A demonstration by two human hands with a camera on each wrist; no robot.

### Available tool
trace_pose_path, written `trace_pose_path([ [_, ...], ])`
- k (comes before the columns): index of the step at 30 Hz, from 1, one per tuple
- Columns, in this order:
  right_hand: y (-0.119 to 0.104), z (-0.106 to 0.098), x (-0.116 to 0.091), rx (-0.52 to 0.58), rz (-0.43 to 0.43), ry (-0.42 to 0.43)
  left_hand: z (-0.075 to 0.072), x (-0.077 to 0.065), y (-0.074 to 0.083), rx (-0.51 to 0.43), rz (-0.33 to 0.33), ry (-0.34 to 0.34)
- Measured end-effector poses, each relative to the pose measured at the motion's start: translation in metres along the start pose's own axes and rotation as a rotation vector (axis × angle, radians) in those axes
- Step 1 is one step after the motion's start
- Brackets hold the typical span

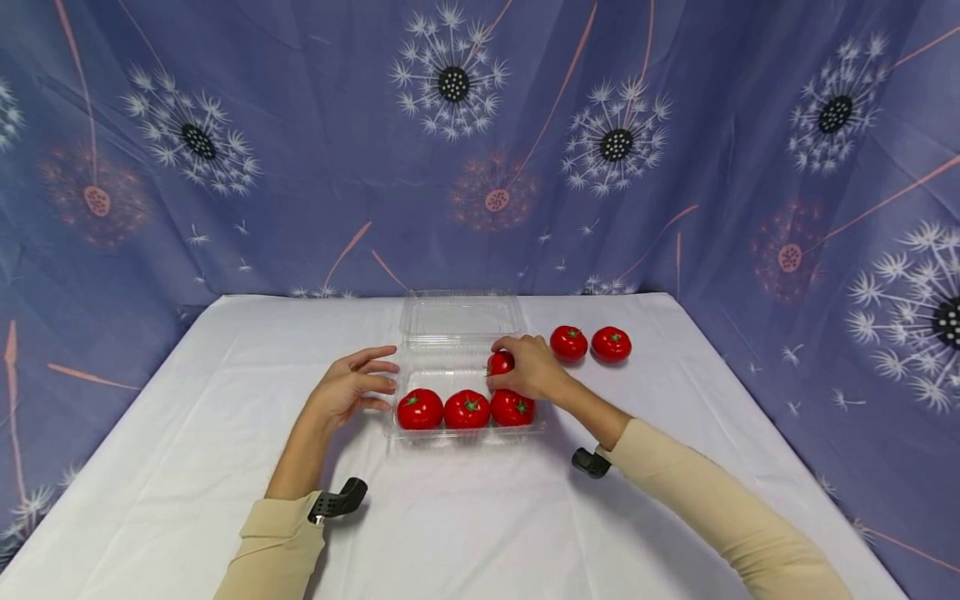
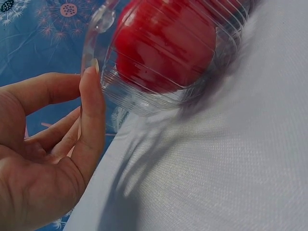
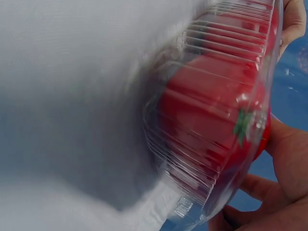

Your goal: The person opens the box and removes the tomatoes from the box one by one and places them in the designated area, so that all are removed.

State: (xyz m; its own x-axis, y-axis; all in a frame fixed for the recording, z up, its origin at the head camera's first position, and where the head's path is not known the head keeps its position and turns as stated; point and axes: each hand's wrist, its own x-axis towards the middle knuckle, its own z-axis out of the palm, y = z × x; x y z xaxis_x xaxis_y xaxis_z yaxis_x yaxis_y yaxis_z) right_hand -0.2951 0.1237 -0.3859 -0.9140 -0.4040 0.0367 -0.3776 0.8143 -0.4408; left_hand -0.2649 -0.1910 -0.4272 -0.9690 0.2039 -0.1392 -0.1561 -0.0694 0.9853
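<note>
Evidently, the right hand gripped a glossy red tomato, its fingers and thumb curled around the fruit. In the head view, that tomato lay at nine o'clock from the palm, at the two o'clock part of a clear, rectangular plastic container; I could not tell whether it touched the bottom. Three more red tomatoes with green stems sat in the container's near row, from seven to five o'clock, while the clear lid lay open at twelve. The left hand, fingers loosely extended, touched the rim at nine o'clock. Two loose red tomatoes rested on the white tablecloth, at two o'clock from the right hand.
</note>
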Motion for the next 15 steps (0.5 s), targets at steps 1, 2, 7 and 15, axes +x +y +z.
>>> trace_pose_path([
  [1, -0.0002, 0.0007, 0.0002, 0.001, 0.004, -0.003, -0.0001, 0.0, 0.0, 0.002, 0.001, -0.002],
  [2, -0.0003, 0.0014, 0.0005, 0.0, 0.006, -0.007, 0.0, -0.0001, 0.0001, 0.002, 0.001, -0.001],
  [7, 0.0002, 0.0041, 0.0015, -0.005, 0.018, -0.016, 0.0001, -0.0004, -0.0001, 0.002, -0.007, 0.001],
  [15, -0.001, 0.0053, 0.0019, -0.015, 0.024, -0.015, 0.0008, 0.0006, -0.0007, 0.0, -0.004, 0.001],
])
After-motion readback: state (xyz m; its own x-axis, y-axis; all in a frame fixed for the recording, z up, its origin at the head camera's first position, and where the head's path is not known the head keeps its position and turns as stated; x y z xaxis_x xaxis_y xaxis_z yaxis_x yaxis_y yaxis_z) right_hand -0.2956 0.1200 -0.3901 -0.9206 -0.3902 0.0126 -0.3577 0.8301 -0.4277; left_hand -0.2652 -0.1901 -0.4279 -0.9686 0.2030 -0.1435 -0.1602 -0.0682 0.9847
